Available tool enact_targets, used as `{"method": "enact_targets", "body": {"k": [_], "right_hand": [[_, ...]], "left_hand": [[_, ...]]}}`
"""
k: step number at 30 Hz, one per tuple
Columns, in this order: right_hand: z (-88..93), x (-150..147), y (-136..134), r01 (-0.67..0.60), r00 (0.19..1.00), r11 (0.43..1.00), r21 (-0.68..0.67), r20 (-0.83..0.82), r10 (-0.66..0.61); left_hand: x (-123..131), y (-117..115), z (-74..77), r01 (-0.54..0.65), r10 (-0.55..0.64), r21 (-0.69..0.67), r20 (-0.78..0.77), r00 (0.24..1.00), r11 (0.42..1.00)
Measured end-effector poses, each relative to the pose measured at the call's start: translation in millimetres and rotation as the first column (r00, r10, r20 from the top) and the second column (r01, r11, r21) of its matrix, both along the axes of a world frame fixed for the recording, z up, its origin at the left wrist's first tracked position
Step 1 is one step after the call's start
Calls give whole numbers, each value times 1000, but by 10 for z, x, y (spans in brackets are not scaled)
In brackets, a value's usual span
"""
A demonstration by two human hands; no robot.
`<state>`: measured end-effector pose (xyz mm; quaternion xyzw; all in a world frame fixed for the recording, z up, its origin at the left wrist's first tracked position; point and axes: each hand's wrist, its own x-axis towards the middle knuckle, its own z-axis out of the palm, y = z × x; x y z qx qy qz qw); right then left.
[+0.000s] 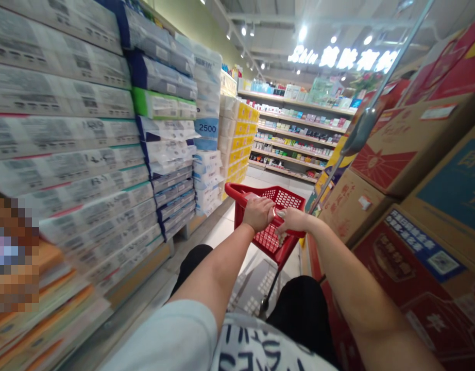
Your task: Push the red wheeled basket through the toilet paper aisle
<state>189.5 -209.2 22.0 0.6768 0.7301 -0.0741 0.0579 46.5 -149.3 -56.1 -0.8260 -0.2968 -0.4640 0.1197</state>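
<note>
A red plastic shopping cart (271, 238) with perforated walls stands right ahead of my knees. My left hand (258, 213) lies over the middle of its handle, fingers closed around the bar. Close beside it, my right hand (294, 220) grips the handle farther right, its fingers curling down over the bar. The two hands nearly touch. Little of the basket's inside shows past my hands, so I cannot tell what it holds. One dark wheel (264, 304) is visible below, near the floor.
Stacked paper packs (86, 134) line the left side, with yellow-sided packs (237, 136) farther on. Cardboard cartons (392, 149) crowd the right, and a thin metal pole (402, 49) slants in front of them. Shelves of small boxes (299, 123) stand ahead beyond the tiled floor (224, 229).
</note>
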Motion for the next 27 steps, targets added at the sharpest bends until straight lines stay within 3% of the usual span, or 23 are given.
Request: {"method": "enact_targets", "body": {"k": [3, 5, 8, 10, 12, 15, 18, 21, 23, 25, 27], "right_hand": [[-185, -127, -152, 37, 998, 974, 225, 50, -50], [-384, -255, -329, 13, 990, 858, 514, 115, -84], [-580, -381, -521, -39, 981, 726, 686, 164, -103], [-560, -373, -528, -33, 989, 731, 681, 128, -74], [-435, -296, -441, 10, 997, 802, 597, 58, -55], [-214, -124, -241, 93, 996, 927, 362, -48, -81], [-166, -29, -142, 128, 987, 963, 236, -124, -101], [-338, -95, -243, 53, 996, 896, 442, -89, -15], [-495, -193, -371, -27, 1000, 769, 639, 7, 30], [-598, -273, -474, -57, 998, 676, 735, 69, 9], [-597, -292, -503, -43, 998, 681, 731, 65, -7]], "left_hand": [[-13, 36, -16, -3, 3, 6, 1, 1000, 1000], [-23, 62, -24, -3, 3, 4, 1, 1000, 1000], [-34, 85, -28, -2, 2, 5, 2, 1000, 1000], [-35, 87, -25, -3, 3, 5, 0, 1000, 1000], [-33, 83, -22, -3, 3, 3, -4, 1000, 1000], [-27, 74, -20, -7, 7, 0, -4, 1000, 1000], [-26, 69, -20, -11, 11, -3, -10, 1000, 1000], [-30, 79, -23, -6, 6, 3, -15, 1000, 1000], [-32, 93, -27, -4, 4, 9, -12, 1000, 1000], [-30, 107, -34, -5, 6, 14, -6, 1000, 1000], [-25, 117, -40, -4, 4, 15, -6, 1000, 1000]]}}
